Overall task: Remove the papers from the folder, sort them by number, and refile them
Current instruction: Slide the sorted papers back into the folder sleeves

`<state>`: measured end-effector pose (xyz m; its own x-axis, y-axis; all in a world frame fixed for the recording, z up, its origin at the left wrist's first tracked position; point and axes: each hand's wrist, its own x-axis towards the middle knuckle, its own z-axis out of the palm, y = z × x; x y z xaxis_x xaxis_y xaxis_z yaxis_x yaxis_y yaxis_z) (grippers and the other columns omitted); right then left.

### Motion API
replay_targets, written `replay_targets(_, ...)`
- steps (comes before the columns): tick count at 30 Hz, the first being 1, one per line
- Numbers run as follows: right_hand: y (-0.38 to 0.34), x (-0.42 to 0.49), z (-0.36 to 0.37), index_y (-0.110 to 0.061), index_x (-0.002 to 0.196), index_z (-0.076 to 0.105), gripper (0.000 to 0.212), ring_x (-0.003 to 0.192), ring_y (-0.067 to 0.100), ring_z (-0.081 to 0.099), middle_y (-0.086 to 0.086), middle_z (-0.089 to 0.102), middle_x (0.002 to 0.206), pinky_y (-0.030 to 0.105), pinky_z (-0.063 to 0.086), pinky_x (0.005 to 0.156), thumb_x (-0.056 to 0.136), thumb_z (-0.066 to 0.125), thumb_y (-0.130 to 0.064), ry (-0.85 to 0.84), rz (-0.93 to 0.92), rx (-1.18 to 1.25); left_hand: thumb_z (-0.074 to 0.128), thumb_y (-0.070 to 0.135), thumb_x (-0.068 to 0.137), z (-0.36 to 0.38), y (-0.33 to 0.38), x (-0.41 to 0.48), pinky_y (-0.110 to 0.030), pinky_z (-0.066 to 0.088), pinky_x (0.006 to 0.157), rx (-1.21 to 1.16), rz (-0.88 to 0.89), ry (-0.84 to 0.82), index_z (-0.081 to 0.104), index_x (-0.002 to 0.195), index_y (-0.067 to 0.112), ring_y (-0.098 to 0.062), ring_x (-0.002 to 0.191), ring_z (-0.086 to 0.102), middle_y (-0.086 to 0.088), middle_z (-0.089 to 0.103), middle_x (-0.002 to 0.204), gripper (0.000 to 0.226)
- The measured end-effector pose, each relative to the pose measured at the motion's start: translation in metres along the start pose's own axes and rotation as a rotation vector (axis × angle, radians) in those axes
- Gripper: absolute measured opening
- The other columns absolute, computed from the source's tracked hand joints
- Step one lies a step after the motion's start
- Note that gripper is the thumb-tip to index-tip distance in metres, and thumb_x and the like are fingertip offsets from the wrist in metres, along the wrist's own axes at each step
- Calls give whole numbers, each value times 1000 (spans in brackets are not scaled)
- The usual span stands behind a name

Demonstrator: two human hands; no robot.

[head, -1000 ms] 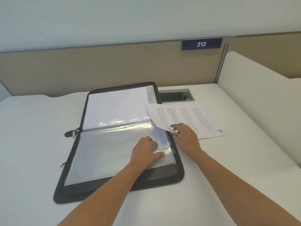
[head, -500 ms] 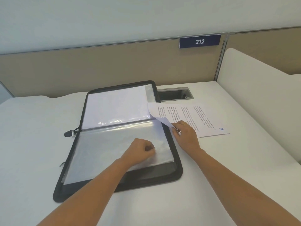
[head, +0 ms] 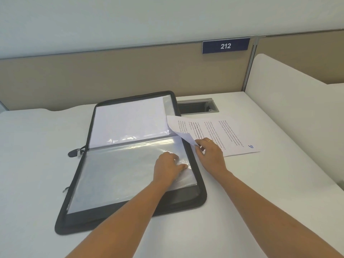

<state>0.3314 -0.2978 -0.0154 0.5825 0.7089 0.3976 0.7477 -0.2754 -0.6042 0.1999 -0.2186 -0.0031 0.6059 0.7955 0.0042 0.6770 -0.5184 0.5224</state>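
A black zip folder (head: 202,192) lies open on the white desk, with clear plastic sleeves inside. The near sleeve (head: 119,174) looks empty; the far sleeve (head: 130,123) holds white paper. My left hand (head: 168,167) rests on the near sleeve's right edge and pinches the plastic there. A printed sheet (head: 229,135) with a blue handwritten number lies on the desk right of the folder. My right hand (head: 209,153) pinches its near left corner, which is lifted and curled over the folder's rim.
A grey cable port (head: 197,107) is set into the desk behind the sheet. A beige partition with a blue "212" sign (head: 225,46) runs along the back. A white divider panel (head: 290,101) stands on the right.
My left hand has moved right, from a fist in the middle of the near sleeve to that sleeve's right edge. My right hand has kept hold of the sheet's corner.
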Motion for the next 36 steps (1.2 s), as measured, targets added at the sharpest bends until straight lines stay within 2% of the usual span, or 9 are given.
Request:
replay_targets(6, 3, 0, 2, -17, 133, 52, 42, 112, 20, 57, 6, 56, 132, 17, 38, 88, 92, 57, -15, 18, -29, -11, 57, 19, 92, -3, -4, -3, -16, 43, 76, -245, -88, 96, 73, 90, 3, -13, 75, 60, -9, 71, 91, 23)
replay_targets(9, 4, 2, 3, -22, 137, 48, 46, 105, 17, 54, 6, 55, 124, 6, 34, 78, 92, 55, -13, -69, -75, -60, 55, 18, 93, -3, -6, -3, -12, 42, 61, -341, -152, 87, 68, 77, -5, -26, 71, 62, -21, 67, 82, 31)
replay_targets(12, 3, 3, 0, -28, 136, 49, 45, 97, 15, 52, 5, 51, 116, 8, 39, 68, 93, 51, -12, -179, -145, -117, 55, 15, 91, -5, -7, -5, -18, 45, 62, -408, -169, 100, 65, 70, 2, -26, 66, 59, -26, 66, 81, 27)
replay_targets(19, -12, 6, -9, -32, 136, 48, 42, 95, 13, 48, 0, 49, 111, 18, 35, 72, 95, 45, -21, -516, -317, -304, 63, 13, 85, -15, -4, -12, -23, 53, 68, -452, -117, 175, 68, 78, 11, -18, 65, 64, -7, 69, 75, 9)
replay_targets(24, -21, 10, -14, -26, 133, 52, 40, 92, 11, 46, 0, 55, 104, 25, 39, 81, 94, 47, -24, -630, -366, -347, 64, 17, 85, -17, -6, -12, -41, 58, 77, -484, -99, 228, 66, 76, 16, -22, 70, 67, -4, 69, 77, 9)
replay_targets(28, -24, 11, -13, -26, 127, 59, 36, 85, 8, 41, -2, 52, 94, 24, 38, 81, 92, 50, -25, -685, -373, -317, 63, 20, 87, -20, -1, -13, -36, 57, 78, -443, -19, 239, 67, 79, 15, -17, 70, 66, 3, 66, 75, 10)
replay_targets(31, -26, 12, -12, -20, 115, 68, 29, 99, 11, 45, -2, 56, 110, 24, 36, 85, 88, 57, -24, -731, -373, -214, 62, 19, 88, -22, 0, -14, -27, 54, 77, -389, 39, 218, 68, 80, 15, -12, 68, 63, 4, 66, 75, 11)
replay_targets(33, -27, 12, -11, -21, 110, 70, 27, 107, 12, 47, -3, 56, 121, 25, 36, 88, 87, 61, -31, -778, -363, -135, 62, 19, 87, -23, 0, -15, -24, 52, 75, -369, 69, 199, 69, 77, 15, -9, 67, 61, 7, 66, 72, 13)
replay_targets(36, -28, 12, -10, -18, 100, 74, 37, 98, 11, 55, -6, 63, 115, 27, 42, 87, 82, 62, -49, -842, -268, 9, 61, 26, 89, -25, -1, -15, -26, 52, 73, -308, 102, 155, 73, 81, 14, -10, 67, 62, 7, 67, 75, 19)
